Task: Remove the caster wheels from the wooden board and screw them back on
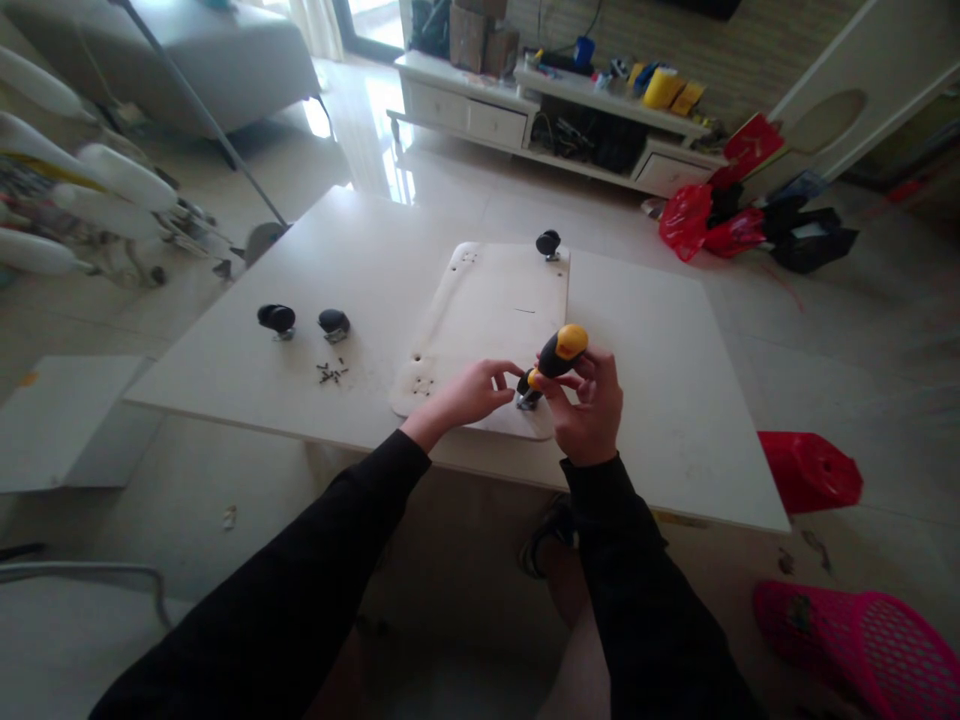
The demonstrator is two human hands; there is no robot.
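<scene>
My right hand (589,405) grips a black and yellow screwdriver (562,352), tilted, its shaft pointing down at a caster's metal plate (527,401) on the near right corner of a white board (495,300). My left hand (480,390) reaches over the board from the left, its fingers closed at the black caster (523,384), which is partly hidden behind hands and tool. Another caster (549,244) stands at the board's far right corner. Screw holes (424,385) show at the near left corner. Two loose casters (277,319) and a scatter of screws (331,372) lie to the left.
The board rests on a white table (660,390), near its front edge. Beyond stands a low white cabinet (495,120) with assorted items. Red bags (686,222) lie at the far right; a pink basket (900,640) and a red container (814,472) stand at right.
</scene>
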